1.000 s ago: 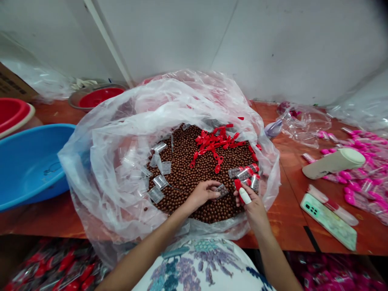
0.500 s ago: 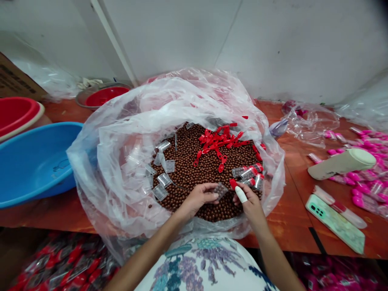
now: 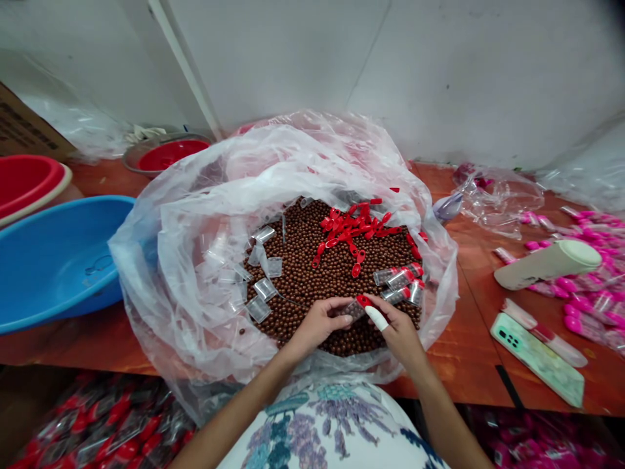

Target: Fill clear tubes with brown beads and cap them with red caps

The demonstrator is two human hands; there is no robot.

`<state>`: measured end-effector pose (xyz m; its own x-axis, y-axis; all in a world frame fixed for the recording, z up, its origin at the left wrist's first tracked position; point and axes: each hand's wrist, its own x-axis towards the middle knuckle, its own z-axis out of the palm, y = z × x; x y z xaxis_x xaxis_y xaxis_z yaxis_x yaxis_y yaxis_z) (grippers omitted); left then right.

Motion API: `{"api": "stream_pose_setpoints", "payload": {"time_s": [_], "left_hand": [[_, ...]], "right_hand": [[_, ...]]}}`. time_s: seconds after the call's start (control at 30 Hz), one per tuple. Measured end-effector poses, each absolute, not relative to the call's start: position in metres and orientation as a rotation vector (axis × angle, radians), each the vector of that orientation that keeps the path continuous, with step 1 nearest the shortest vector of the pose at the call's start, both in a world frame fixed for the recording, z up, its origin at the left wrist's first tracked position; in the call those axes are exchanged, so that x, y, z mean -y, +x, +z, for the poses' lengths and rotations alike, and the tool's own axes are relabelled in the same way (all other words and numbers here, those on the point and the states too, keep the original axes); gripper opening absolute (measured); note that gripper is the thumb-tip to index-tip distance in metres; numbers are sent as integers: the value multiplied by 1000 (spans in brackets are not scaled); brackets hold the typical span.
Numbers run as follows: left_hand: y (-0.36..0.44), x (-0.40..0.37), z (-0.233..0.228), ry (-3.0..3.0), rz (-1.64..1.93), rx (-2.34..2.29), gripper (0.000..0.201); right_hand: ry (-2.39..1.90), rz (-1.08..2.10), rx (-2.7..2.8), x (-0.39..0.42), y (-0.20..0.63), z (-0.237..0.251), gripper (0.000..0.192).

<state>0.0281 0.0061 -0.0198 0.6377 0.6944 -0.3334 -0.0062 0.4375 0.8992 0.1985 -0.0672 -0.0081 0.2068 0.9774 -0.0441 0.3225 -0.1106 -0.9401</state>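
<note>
**Q:** Reddish-brown wooden tabletop (image 3: 469, 365) against a white wall — what sits on it?

**A:** At centre, a crumpled clear plastic sack (image 3: 195, 260) lies open, full of small brown round beads (image 3: 303, 273). On the beads lie a heap of red plastic caps (image 3: 354, 228), empty clear tubes (image 3: 258, 290) and a few filled, capped tubes (image 3: 400, 280). A blue plastic basin (image 3: 53, 254) stands to the left; pink-capped tubes (image 3: 586, 286) and a pale green phone (image 3: 537, 358) lie to the right.

**Q:** What are the hands doing?

**A:** Low over the near beads, the left hand (image 3: 317, 322) pinches a small clear bead-filled tube (image 3: 352, 310), fingers curled closed around it. The right hand (image 3: 398, 329), one finger in a white wrap, pinches a single red cap (image 3: 364, 301) at the tube's mouth.

**Q:** How would this capping go well?

**A:** Probably by keeping the tube steady, squaring the cap, then pressing straight.
</note>
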Motion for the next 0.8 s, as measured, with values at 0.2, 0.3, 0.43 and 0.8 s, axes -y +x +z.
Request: {"api": "stream_pose_setpoints", "payload": {"time_s": [0.2,0.3,0.43,0.8], "left_hand": [[28,-3,-17,1150,559,-835,42],[28,-1,-16,1155,615,-863,42],[30,3,-17,1001,627,-789,37],[48,20,-21,757,692,-849,40]], "right_hand": [[-1582,694,1655,68,201,-12,39],[-1607,482,1838,70,194,-15,50],[-1621,220,1937,69,185,-20,63],[-1556,367,1938,65,169,-23,55]]}}
